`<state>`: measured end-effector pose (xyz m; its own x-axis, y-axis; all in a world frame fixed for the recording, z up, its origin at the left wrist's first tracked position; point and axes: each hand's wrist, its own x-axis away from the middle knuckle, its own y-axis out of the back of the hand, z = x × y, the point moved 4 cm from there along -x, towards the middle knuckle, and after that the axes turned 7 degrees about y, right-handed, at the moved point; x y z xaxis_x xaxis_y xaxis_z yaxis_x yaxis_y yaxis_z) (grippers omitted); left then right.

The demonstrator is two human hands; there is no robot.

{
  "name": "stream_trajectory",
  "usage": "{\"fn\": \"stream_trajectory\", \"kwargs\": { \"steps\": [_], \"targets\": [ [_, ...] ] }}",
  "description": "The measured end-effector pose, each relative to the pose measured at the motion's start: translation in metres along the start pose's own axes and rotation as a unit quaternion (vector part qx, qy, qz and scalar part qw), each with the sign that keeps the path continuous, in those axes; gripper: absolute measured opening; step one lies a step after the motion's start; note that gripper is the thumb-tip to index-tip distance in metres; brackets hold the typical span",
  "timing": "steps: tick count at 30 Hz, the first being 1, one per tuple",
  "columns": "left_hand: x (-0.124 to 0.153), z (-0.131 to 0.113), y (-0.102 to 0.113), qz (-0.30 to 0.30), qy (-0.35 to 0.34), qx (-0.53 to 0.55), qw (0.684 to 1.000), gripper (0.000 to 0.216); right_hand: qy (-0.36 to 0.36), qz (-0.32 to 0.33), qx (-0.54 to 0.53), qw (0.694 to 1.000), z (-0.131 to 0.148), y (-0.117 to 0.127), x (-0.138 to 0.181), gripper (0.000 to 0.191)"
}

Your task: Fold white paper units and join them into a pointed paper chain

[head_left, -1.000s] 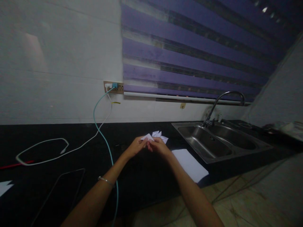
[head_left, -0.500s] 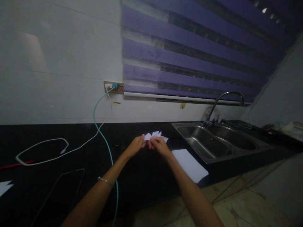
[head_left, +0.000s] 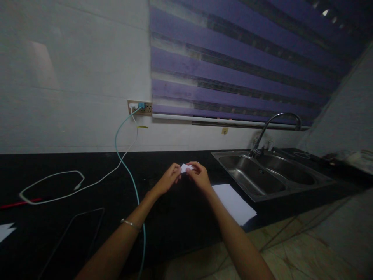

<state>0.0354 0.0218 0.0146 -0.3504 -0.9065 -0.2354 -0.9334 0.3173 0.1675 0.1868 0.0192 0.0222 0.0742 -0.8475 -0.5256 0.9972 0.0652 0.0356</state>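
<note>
Both my hands meet over the black countertop point(head_left: 180, 217), pinching a small folded piece of white paper point(head_left: 184, 168) between them. My left hand point(head_left: 167, 179) grips its left edge with closed fingertips; a thin bracelet point(head_left: 130, 223) circles that wrist. My right hand point(head_left: 199, 177) holds the right side, fingers curled over the top. The other small folded pieces seen before are hidden behind my right hand. A flat white sheet point(head_left: 234, 203) lies on the counter just right of my right forearm, reaching the front edge.
A steel double sink point(head_left: 268, 175) with a curved tap point(head_left: 279, 120) sits at right. A teal cable point(head_left: 128, 163) and a white cable point(head_left: 55, 186) run from a wall socket point(head_left: 140, 107) across the counter. A dark tablet point(head_left: 78, 233) lies front left. Striped purple blinds point(head_left: 239, 66) hang above.
My hands have lifted slightly with the paper piece and turned it; my right hand now covers the pile of folded pieces behind it.
</note>
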Motion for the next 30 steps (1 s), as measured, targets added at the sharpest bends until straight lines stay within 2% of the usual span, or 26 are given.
{"fn": "stream_trajectory", "kwargs": {
  "steps": [3,7,13,23,27,30],
  "targets": [
    [0.0,-0.001,0.004,-0.049,-0.038,-0.01,0.998,0.035,-0.016,0.002,-0.004,1.0,-0.006,0.001,0.0,0.03],
    [0.002,-0.004,0.005,-0.062,-0.052,-0.074,0.994,0.031,-0.015,0.009,-0.017,1.0,-0.006,0.003,-0.002,0.031],
    [0.006,-0.012,0.0,-0.016,-0.062,-0.129,0.99,0.031,-0.01,0.026,-0.038,0.999,-0.002,0.0,-0.002,0.033],
    [0.006,0.001,-0.005,0.054,0.009,-0.015,0.998,0.043,-0.023,0.065,-0.02,0.997,-0.006,-0.005,0.001,0.037],
    [0.006,-0.001,-0.003,0.022,-0.009,-0.018,1.0,0.058,-0.028,0.069,-0.006,0.997,-0.006,-0.004,0.001,0.034],
    [0.005,-0.003,-0.002,0.024,-0.02,-0.014,0.999,0.046,-0.027,0.073,0.002,0.997,-0.005,-0.005,0.002,0.031]
  ]
}}
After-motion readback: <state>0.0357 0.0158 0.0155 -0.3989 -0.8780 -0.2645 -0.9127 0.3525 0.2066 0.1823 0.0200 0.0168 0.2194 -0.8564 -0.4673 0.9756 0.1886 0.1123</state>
